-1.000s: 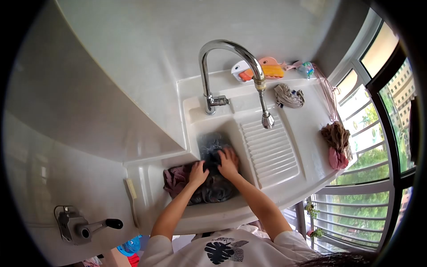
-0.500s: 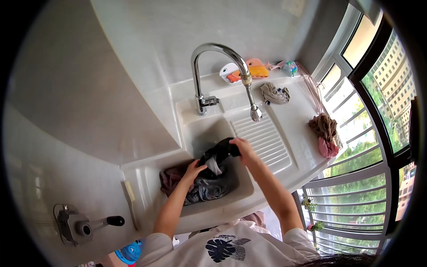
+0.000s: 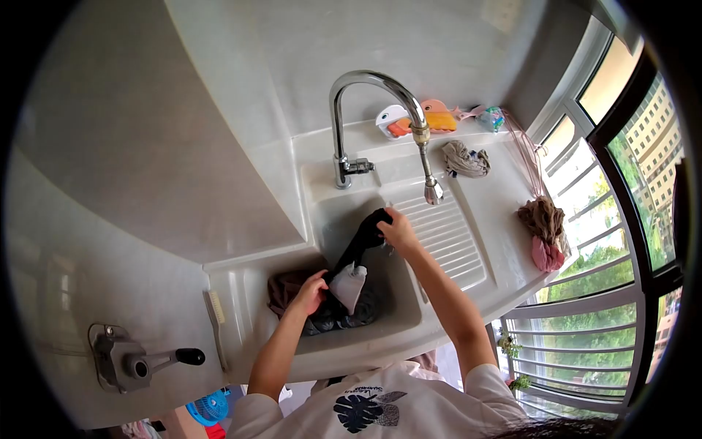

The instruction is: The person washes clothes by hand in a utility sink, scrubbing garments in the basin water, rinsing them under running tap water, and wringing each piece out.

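Note:
A wet black garment (image 3: pixel 360 245) with a pale grey patch is stretched over the basin of the white sink (image 3: pixel 408 311). My right hand (image 3: pixel 397 229) grips its upper end, near the ribbed washboard slope. Lower down on the left, my left hand (image 3: pixel 312 293) is closed on the garment's other end. Beneath it, dark wet clothes (image 3: pixel 338 322) and a brownish-purple cloth (image 3: pixel 287 290) lie in the basin. What exactly the garment is, I cannot make out.
A chrome faucet (image 3: pixel 338 132) arches over the sink, its nozzle (image 3: pixel 433 192) above the washboard (image 3: pixel 446 234). Crumpled grey cloth (image 3: pixel 466 159) and brown and pink cloths (image 3: pixel 542 223) lie on the right. A brush (image 3: pixel 216 314) rests at the left edge. Duck-shaped holders (image 3: pixel 437 117) stand behind.
My right hand has risen slightly and my left has shifted a little left and down, drawing the black garment out longer. The pale patch now hangs more openly. The view has shifted slightly.

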`<state>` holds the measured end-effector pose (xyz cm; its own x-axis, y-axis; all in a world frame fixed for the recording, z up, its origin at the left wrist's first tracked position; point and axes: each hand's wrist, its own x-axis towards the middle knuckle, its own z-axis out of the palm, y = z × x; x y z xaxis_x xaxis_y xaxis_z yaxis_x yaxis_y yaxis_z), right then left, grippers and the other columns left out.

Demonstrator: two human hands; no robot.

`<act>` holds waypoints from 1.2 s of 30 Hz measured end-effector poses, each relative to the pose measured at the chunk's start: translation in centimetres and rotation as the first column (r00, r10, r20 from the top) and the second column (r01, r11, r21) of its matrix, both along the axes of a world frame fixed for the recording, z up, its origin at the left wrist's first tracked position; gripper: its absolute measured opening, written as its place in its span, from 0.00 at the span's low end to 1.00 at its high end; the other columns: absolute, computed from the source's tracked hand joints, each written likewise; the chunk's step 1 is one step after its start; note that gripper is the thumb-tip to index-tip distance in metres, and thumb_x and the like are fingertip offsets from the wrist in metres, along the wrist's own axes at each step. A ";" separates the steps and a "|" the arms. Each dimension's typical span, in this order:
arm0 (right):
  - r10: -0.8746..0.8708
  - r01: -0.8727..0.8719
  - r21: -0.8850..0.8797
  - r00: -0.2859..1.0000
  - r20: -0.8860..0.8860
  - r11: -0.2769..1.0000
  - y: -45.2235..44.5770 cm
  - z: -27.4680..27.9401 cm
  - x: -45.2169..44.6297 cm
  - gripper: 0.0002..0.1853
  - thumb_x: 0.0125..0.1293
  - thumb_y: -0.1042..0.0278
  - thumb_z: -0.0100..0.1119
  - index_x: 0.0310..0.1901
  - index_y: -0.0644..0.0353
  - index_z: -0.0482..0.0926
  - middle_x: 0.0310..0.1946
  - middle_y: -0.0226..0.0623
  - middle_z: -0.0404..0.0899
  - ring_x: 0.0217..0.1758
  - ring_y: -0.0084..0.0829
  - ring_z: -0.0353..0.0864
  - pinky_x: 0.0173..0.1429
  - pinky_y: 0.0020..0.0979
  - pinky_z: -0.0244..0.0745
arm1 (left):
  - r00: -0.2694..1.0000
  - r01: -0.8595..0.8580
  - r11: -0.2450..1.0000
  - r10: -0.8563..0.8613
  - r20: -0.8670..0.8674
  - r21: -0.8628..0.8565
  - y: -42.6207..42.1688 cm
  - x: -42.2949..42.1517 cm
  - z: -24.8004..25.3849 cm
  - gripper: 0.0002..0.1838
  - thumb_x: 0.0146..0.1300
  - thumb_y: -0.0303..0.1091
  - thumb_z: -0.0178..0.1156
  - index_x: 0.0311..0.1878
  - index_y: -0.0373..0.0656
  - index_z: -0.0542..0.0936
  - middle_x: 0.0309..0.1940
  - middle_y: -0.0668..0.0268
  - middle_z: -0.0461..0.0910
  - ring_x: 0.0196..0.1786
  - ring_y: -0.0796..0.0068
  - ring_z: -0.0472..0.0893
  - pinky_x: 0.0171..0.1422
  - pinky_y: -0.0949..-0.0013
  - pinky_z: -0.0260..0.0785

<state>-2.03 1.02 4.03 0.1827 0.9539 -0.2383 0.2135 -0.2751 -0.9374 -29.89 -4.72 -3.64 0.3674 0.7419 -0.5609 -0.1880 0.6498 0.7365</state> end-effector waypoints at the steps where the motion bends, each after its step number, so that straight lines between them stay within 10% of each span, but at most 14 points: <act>1: 0.008 -0.008 -0.005 1.000 -0.004 1.000 0.7 -1.0 -0.4 0.25 0.57 0.65 0.59 0.54 0.72 0.72 0.36 0.47 0.80 0.31 0.32 0.82 0.27 0.30 0.75 | 0.995 0.062 0.995 -0.067 -0.068 -0.074 0.1 0.3 -0.4 0.30 0.52 0.29 0.50 0.62 0.39 0.71 0.36 0.66 0.74 0.37 0.73 0.71 0.41 0.70 0.66; 3: 0.152 -0.152 -0.008 0.988 -0.028 0.988 2.0 -3.1 -1.6 0.32 0.56 0.60 0.65 0.59 0.71 0.69 0.44 0.50 0.79 0.43 0.34 0.82 0.40 0.31 0.78 | 0.681 0.508 0.859 -0.359 -0.638 0.060 1.6 0.2 -6.5 0.32 0.58 0.40 0.53 0.63 0.31 0.66 0.52 0.50 0.77 0.55 0.51 0.75 0.53 0.58 0.70; 5: 0.261 -0.262 0.030 0.965 0.034 0.965 3.1 -6.5 -3.1 0.33 0.57 0.64 0.67 0.63 0.65 0.68 0.63 0.53 0.68 0.64 0.40 0.70 0.65 0.33 0.66 | 0.370 0.715 0.693 -0.263 -0.891 0.092 2.0 2.5 -1.6 0.36 0.58 0.43 0.56 0.63 0.27 0.63 0.57 0.40 0.71 0.60 0.42 0.71 0.60 0.55 0.67; 8: 0.308 -0.244 0.237 0.908 -0.285 0.940 3.4 -8.8 -4.2 0.29 0.59 0.71 0.61 0.64 0.61 0.67 0.63 0.53 0.67 0.64 0.45 0.70 0.64 0.35 0.67 | 0.573 0.551 0.737 0.006 -0.820 0.391 4.7 5.9 -2.5 0.38 0.55 0.41 0.62 0.64 0.27 0.61 0.54 0.36 0.72 0.56 0.38 0.72 0.59 0.52 0.66; 11: 0.053 -0.116 0.193 0.952 0.303 0.974 3.4 -14.0 -3.8 0.31 0.59 0.80 0.53 0.66 0.59 0.63 0.69 0.54 0.55 0.70 0.50 0.59 0.70 0.41 0.60 | 0.597 0.414 0.833 0.056 -0.801 0.367 7.4 8.6 -7.9 0.38 0.53 0.34 0.63 0.65 0.28 0.59 0.52 0.35 0.73 0.57 0.38 0.72 0.59 0.52 0.66; 14: -0.067 0.048 0.057 0.909 0.411 0.997 1.0 -16.9 -6.1 0.35 0.60 0.76 0.56 0.70 0.54 0.57 0.68 0.54 0.55 0.71 0.56 0.55 0.71 0.45 0.56 | 0.799 0.163 0.951 0.028 -0.600 0.261 7.5 9.7 -10.1 0.32 0.53 0.33 0.64 0.60 0.28 0.67 0.50 0.45 0.77 0.51 0.46 0.77 0.57 0.57 0.69; 17: -0.083 0.138 -0.092 0.892 0.445 0.986 -0.1 -17.3 -7.7 0.40 0.60 0.72 0.58 0.73 0.50 0.50 0.65 0.55 0.61 0.67 0.56 0.61 0.68 0.44 0.61 | 0.933 -0.050 0.995 0.076 -0.351 0.082 6.1 8.9 -10.9 0.25 0.54 0.37 0.65 0.53 0.32 0.76 0.50 0.57 0.79 0.47 0.59 0.79 0.54 0.62 0.70; 20: 0.134 0.002 -0.400 0.940 0.313 0.917 0.2 -16.0 -7.3 0.37 0.60 0.70 0.59 0.70 0.50 0.56 0.57 0.55 0.70 0.59 0.55 0.70 0.62 0.45 0.67 | 0.816 -0.520 0.711 0.578 -0.028 -0.473 3.9 7.2 -7.7 0.24 0.58 0.44 0.62 0.53 0.38 0.78 0.49 0.61 0.79 0.51 0.67 0.76 0.56 0.63 0.66; 24: 0.024 -0.104 0.118 0.843 0.537 0.988 0.6 -21.0 -5.4 0.28 0.59 0.66 0.60 0.62 0.53 0.66 0.45 0.53 0.74 0.48 0.55 0.73 0.55 0.49 0.69 | 0.885 -0.194 0.966 0.098 -0.455 -0.170 1.3 5.2 -8.4 0.27 0.59 0.35 0.59 0.63 0.40 0.70 0.56 0.59 0.74 0.61 0.62 0.70 0.65 0.62 0.61; 28: -0.134 0.088 0.103 0.752 0.645 0.991 0.3 -21.2 -9.0 0.28 0.60 0.66 0.58 0.63 0.55 0.64 0.50 0.55 0.73 0.51 0.57 0.73 0.57 0.45 0.70 | 0.849 0.103 0.950 0.071 -0.523 0.296 2.3 5.6 -9.7 0.38 0.55 0.29 0.56 0.71 0.51 0.58 0.60 0.56 0.69 0.57 0.67 0.72 0.59 0.66 0.65; 29: -0.202 0.235 -0.051 0.912 0.357 0.971 0.2 -21.7 -10.0 0.27 0.60 0.65 0.58 0.62 0.57 0.66 0.52 0.57 0.73 0.53 0.58 0.73 0.58 0.46 0.69 | 0.849 0.105 0.949 0.070 -0.524 0.297 2.8 5.9 -10.0 0.38 0.55 0.29 0.56 0.71 0.51 0.58 0.60 0.56 0.69 0.57 0.67 0.72 0.59 0.66 0.65; 31: -0.333 0.304 -0.193 0.933 -0.137 0.933 -0.8 -20.6 -10.9 0.28 0.60 0.58 0.58 0.59 0.63 0.67 0.52 0.63 0.74 0.54 0.60 0.74 0.60 0.46 0.68 | 0.975 -0.218 0.967 0.210 -0.076 -0.130 4.8 7.6 -7.8 0.31 0.59 0.39 0.56 0.67 0.47 0.65 0.62 0.57 0.69 0.65 0.60 0.67 0.67 0.67 0.59; 34: -0.139 0.141 -0.055 0.989 0.045 0.988 -2.6 -11.5 -11.0 0.24 0.58 0.56 0.60 0.52 0.61 0.73 0.40 0.58 0.80 0.47 0.57 0.79 0.55 0.45 0.71 | 0.856 -0.156 0.904 0.325 0.402 -0.398 6.9 7.0 -12.5 0.24 0.63 0.59 0.52 0.47 0.47 0.78 0.44 0.65 0.78 0.49 0.64 0.77 0.57 0.59 0.68; 36: -0.026 0.018 0.062 0.991 0.129 0.998 -3.9 -7.0 -11.8 0.18 0.56 0.55 0.62 0.44 0.58 0.76 0.36 0.55 0.80 0.44 0.57 0.78 0.50 0.46 0.73 | 0.295 -0.094 0.949 0.314 0.902 -0.300 5.4 8.7 -15.4 0.24 0.66 0.60 0.49 0.44 0.49 0.77 0.44 0.64 0.78 0.49 0.64 0.77 0.55 0.58 0.70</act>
<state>-13.87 -2.92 -2.99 0.2296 0.9612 -0.1528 0.3289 -0.2244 -0.9173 -21.16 0.65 -19.06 0.5722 0.8176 -0.0644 -0.8167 0.5608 -0.1363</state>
